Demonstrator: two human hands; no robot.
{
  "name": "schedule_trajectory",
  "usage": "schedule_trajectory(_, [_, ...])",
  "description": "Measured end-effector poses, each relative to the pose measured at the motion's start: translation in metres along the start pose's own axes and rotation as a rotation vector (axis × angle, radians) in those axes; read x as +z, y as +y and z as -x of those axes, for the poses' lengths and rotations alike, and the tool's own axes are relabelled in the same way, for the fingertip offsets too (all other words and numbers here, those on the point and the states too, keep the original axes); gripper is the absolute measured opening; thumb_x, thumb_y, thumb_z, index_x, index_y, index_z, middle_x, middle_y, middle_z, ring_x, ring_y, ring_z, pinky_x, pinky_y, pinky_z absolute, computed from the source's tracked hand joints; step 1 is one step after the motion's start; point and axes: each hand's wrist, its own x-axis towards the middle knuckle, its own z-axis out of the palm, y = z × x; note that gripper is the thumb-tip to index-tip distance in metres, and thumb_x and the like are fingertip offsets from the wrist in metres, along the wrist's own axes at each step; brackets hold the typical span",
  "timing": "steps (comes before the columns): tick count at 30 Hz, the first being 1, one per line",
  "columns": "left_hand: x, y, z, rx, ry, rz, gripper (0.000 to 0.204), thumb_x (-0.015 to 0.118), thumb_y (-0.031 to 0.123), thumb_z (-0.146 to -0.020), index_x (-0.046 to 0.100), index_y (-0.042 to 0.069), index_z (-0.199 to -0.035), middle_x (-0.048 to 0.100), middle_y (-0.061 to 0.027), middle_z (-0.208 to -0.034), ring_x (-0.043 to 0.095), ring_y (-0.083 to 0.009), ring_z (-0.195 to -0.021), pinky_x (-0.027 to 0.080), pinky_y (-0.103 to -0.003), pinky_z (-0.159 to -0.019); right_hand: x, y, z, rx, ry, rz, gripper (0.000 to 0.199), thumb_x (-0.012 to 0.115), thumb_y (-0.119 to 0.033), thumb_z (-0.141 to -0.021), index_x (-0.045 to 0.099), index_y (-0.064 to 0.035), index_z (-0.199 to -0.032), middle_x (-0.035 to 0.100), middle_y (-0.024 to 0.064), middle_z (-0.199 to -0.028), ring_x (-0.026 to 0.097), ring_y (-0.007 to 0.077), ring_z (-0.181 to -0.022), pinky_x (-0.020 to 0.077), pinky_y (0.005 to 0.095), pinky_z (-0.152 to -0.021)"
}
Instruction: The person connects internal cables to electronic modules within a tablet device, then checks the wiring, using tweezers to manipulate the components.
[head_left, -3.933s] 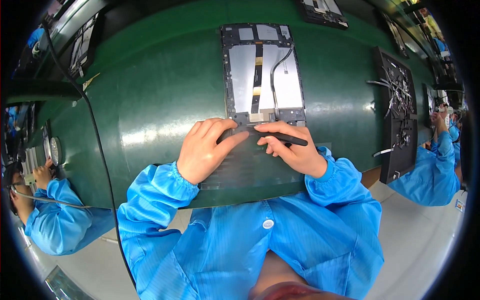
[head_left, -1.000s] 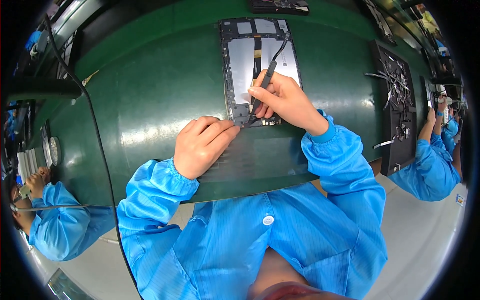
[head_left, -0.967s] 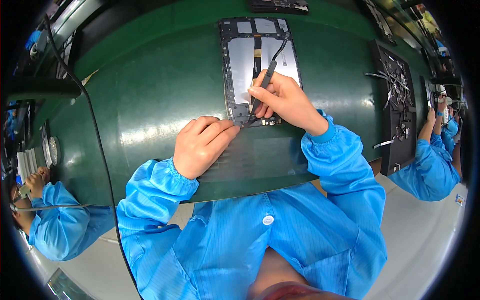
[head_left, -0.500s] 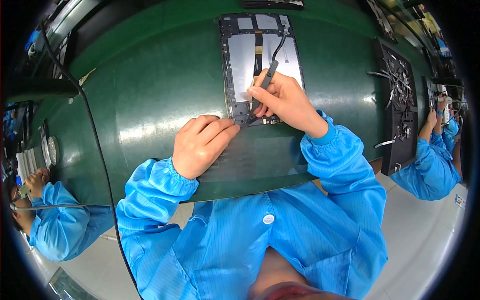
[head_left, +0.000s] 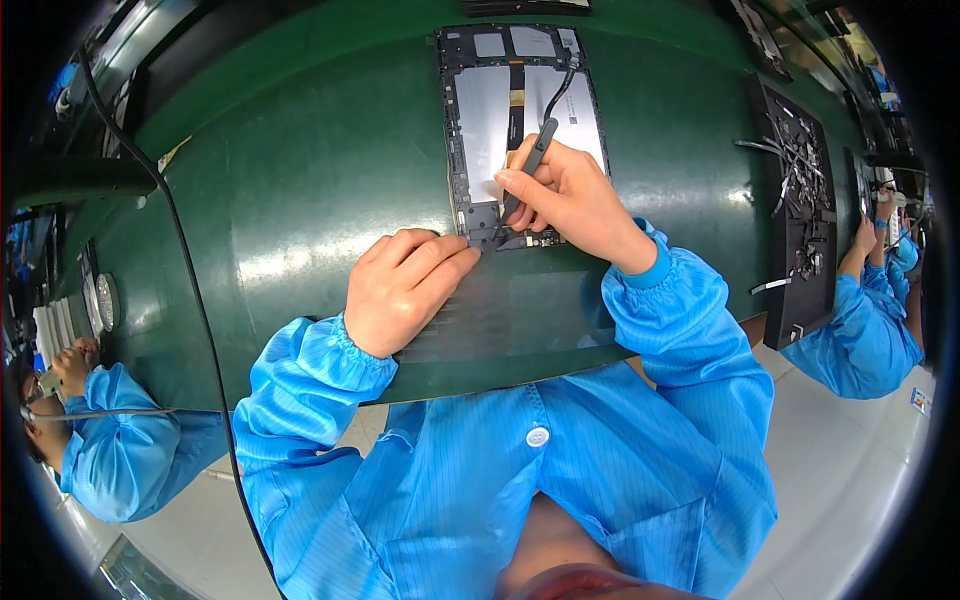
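Observation:
An opened tablet [head_left: 483, 110] lies on the green work surface, its silver plates, dark frame and central flat ribbon cable exposed. My right hand [head_left: 570, 195] is closed round slim dark tweezers [head_left: 540, 150], held slanted over the tablet's near end. Their tip points down at the dark parts along the near edge; whether it touches them I cannot tell. My left hand [head_left: 408, 285] lies flat, fingers stretched out and holding nothing, with its fingertips at the tablet's near left corner. A thin black lead [head_left: 561, 93] curves from the far right of the tablet to the tweezers' upper end.
A black tray [head_left: 800, 230] with small parts and pale strips stands at the right. Down the left side hangs a black cable [head_left: 190, 270]. The green mat [head_left: 330, 150] covers the table. Co-workers' blue sleeves [head_left: 130, 440] show at both sides.
The tweezers' lower end has shifted very slightly, while my right hand stays almost in place. My left hand and the tablet have not visibly moved.

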Motion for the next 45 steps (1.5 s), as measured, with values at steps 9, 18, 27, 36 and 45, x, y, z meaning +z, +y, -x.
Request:
schedule_trajectory(9, [-0.006,0.003,-0.002,0.012,-0.056,-0.034,0.034,0.074,0.006,-0.069,0.074,0.011,-0.103,0.070,-0.0015,-0.099,0.065,-0.0196,-0.085,0.056,-0.032,-0.070,0.000,0.000,-0.001,0.006,-0.001,-0.006,0.020,0.063,-0.023,-0.101,0.058,-0.0034,-0.099,0.068,0.0047,-0.076,0.068,0.0090,-0.065,0.0499,0.0193,-0.053])
schedule_trajectory(18, [0.004,-0.003,0.002,-0.009,0.012,0.029,0.044,0.072,0.005,-0.066,0.075,0.015,-0.109,0.069,-0.0006,-0.098,0.065,-0.0198,-0.084,0.055,-0.032,-0.069,0.000,0.000,0.001,-0.005,-0.007,-0.006,0.021,0.063,-0.023,-0.100,0.058,-0.0032,-0.099,0.068,0.0051,-0.076,0.068,0.0092,-0.065,0.0498,0.0196,-0.053])
schedule_trajectory(27, [-0.001,0.004,0.001,0.025,-0.101,-0.063,0.043,0.065,0.013,-0.070,0.075,0.019,-0.111,0.066,-0.0011,-0.104,0.064,-0.0201,-0.091,0.054,-0.034,-0.076,-0.003,0.000,0.008,-0.040,0.010,-0.022,0.020,0.062,-0.023,-0.101,0.057,-0.0028,-0.102,0.069,0.0081,-0.086,0.069,0.0118,-0.069,0.0514,0.0211,-0.054])
schedule_trajectory(36, [0.000,0.004,0.000,0.012,-0.087,-0.036,0.040,0.066,0.010,-0.071,0.075,0.018,-0.109,0.066,-0.0024,-0.102,0.064,-0.0214,-0.090,0.054,-0.033,-0.073,-0.022,0.015,0.030,-0.180,0.131,0.001,0.019,0.066,-0.017,-0.099,0.054,-0.0019,-0.099,0.066,0.0057,-0.080,0.067,0.0115,-0.071,0.0512,0.0235,-0.057])
schedule_trajectory(45, [0.001,0.005,0.000,-0.001,-0.091,-0.042,0.039,0.069,0.009,-0.071,0.076,0.019,-0.108,0.066,-0.0022,-0.104,0.064,-0.0225,-0.094,0.053,-0.034,-0.077,-0.023,0.018,0.028,-0.207,0.081,0.004,0.018,0.067,-0.013,-0.097,0.054,-0.0006,-0.099,0.069,0.0083,-0.080,0.069,0.0130,-0.070,0.0518,0.0247,-0.059])
